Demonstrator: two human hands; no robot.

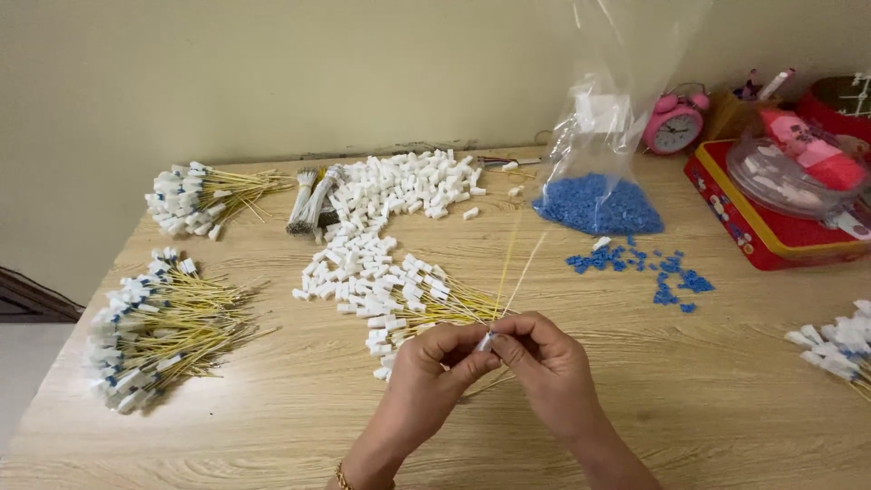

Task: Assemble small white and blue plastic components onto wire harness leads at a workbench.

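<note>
My left hand [434, 370] and my right hand [547, 363] meet above the wooden table [689, 390], fingertips together. Between them they pinch a small white connector [485, 342] with two thin yellow wires [517, 268] rising up and away from it. My left hand holds the connector end; my right hand's fingers grip it from the other side. Just beyond my hands lies a fan of yellow wires with white connectors [422, 299], beside a spread of loose white connectors [381, 218].
Finished wire bundles lie at the left [159, 331] and back left [200, 195], and another at the right edge [839, 343]. A clear bag of blue pieces [597, 201] stands behind scattered blue pieces [649, 268]. A pink alarm clock [674, 122] and red tin [771, 231] sit back right.
</note>
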